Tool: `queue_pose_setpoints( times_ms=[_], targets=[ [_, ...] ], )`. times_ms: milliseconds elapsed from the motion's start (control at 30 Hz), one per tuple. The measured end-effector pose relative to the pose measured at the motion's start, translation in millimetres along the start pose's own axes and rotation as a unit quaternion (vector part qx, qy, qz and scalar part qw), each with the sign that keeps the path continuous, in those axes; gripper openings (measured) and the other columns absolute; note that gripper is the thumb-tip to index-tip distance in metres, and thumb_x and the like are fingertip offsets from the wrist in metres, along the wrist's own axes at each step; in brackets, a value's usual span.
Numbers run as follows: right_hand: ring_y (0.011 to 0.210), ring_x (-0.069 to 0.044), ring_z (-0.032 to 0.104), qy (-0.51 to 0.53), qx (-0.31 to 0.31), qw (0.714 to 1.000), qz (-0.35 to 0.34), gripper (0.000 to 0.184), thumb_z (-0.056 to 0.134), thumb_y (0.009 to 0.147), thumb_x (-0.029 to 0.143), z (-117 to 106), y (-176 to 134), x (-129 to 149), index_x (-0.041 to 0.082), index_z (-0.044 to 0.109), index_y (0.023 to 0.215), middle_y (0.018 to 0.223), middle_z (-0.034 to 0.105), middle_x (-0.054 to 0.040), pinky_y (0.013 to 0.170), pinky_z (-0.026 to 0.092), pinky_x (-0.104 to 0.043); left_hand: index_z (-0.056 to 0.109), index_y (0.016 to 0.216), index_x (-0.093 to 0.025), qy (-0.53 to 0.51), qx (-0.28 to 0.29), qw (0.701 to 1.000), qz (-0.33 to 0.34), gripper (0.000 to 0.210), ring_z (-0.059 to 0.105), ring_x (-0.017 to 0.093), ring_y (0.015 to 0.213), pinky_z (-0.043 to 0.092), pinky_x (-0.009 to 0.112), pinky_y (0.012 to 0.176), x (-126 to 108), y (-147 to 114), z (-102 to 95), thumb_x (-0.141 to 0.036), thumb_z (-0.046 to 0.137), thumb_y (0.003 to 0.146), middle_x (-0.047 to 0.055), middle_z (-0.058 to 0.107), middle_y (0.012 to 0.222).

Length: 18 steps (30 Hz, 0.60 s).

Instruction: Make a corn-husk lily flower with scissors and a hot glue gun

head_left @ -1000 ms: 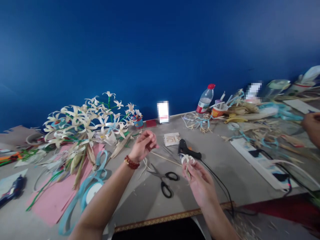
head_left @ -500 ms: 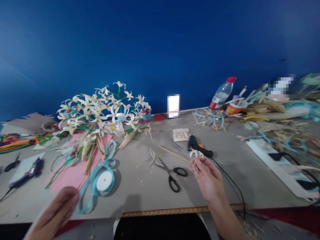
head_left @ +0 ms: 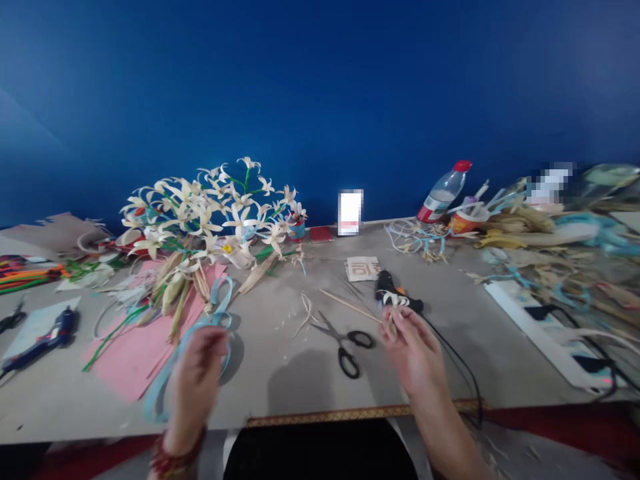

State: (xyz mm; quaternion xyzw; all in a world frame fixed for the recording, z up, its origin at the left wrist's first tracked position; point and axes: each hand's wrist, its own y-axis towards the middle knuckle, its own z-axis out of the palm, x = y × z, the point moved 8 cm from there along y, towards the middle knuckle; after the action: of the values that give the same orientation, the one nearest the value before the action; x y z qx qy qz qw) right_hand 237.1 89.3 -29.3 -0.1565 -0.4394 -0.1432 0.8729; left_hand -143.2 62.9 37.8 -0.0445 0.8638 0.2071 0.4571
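Note:
My right hand [head_left: 414, 348] pinches a small pale flower [head_left: 397, 299] with curled petals, apparently of dried husk, in its fingertips. Just behind it lies a black glue gun [head_left: 404, 301]. Left of that hand, black-handled scissors [head_left: 344, 343] rest on the table with their blades parted, beside a thin wooden stick [head_left: 347, 305] and a loose pale strip [head_left: 303, 313]. My left hand [head_left: 197, 373], smeared by motion, is over the light blue ribbon [head_left: 156, 400] and hides most of its roll. Whether its fingers hold anything does not show.
A bunch of white flowers [head_left: 200, 213] stands over pink paper [head_left: 123, 363] at left, near a blue glue gun [head_left: 47, 343]. A power strip [head_left: 530, 333], a tilted plastic bottle [head_left: 445, 190] and husk scraps [head_left: 530, 217] fill the right. A cord trails from the black glue gun.
My left hand has moved right and up, from beside the ribbon roll to in front of it. My right hand stays near the glue gun with the flower, slightly lower.

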Motion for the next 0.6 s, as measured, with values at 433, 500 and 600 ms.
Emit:
queue_pose_setpoints(
  times_ms=[433,500,600],
  targets=[
    [0.059,-0.011,0.051,-0.013,0.006,1.000,0.011,0.021,0.088,0.065,0.035,-9.3,-13.1,-1.7,0.023,0.073,0.074,0.072,0.065,0.0001,0.060,0.043,-0.028,0.064,0.077,-0.021,0.028,0.323,0.939,0.111,0.007,0.060,0.027,0.088,0.044,0.035,0.080,-69.2,30.0,275.1,-0.023,0.069,0.080,0.009,0.063,0.090],
    [0.058,-0.011,0.050,-0.024,0.009,1.000,0.008,0.022,0.087,0.065,0.036,-10.4,-11.0,0.8,0.023,0.072,0.072,0.072,0.065,-0.0003,0.059,0.043,-0.028,0.060,0.072,-0.020,0.034,0.322,0.941,0.098,0.012,0.058,0.029,0.093,0.043,0.037,0.083,-69.7,30.8,287.6,-0.019,0.069,0.080,0.010,0.061,0.088],
    [0.058,-0.011,0.051,-0.031,-0.002,1.000,-0.002,0.023,0.088,0.064,0.037,-16.7,-8.2,6.6,0.023,0.072,0.072,0.072,0.066,-0.0005,0.058,0.043,-0.028,0.055,0.068,-0.020,0.029,0.328,0.941,0.081,0.018,0.057,0.029,0.093,0.042,0.038,0.084,-71.2,27.4,297.7,-0.011,0.064,0.081,0.010,0.060,0.085]
  ],
)
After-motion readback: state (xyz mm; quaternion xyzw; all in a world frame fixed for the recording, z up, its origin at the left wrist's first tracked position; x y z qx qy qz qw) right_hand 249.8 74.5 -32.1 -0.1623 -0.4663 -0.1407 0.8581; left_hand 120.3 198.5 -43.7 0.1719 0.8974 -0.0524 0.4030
